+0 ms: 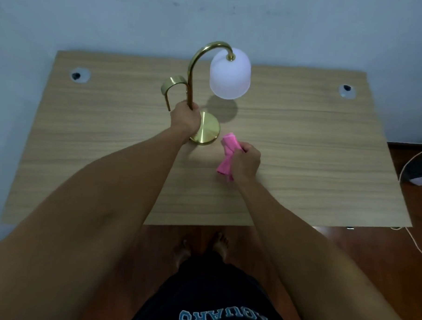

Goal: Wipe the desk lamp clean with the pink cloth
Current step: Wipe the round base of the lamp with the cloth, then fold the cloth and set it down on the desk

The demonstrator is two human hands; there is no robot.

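A brass desk lamp (pixel 194 69) stands near the middle of the wooden desk (pixel 302 144), with a curved stem, a round base (pixel 209 129) and a white frosted shade (pixel 230 74) hanging to the right. A shorter brass hook (pixel 172 83) branches off to the left. My left hand (pixel 185 120) is closed around the lower stem, just above the base. My right hand (pixel 246 161) grips a bunched pink cloth (pixel 227 153) just right of and in front of the base, apart from the lamp.
Two round cable holes sit at the desk's back left (pixel 80 75) and back right (pixel 347 90). A pale wall rises behind the desk. A white cord (pixel 416 243) and a dark object lie on the wooden floor to the right. My bare feet (pixel 201 249) stand below the front edge.
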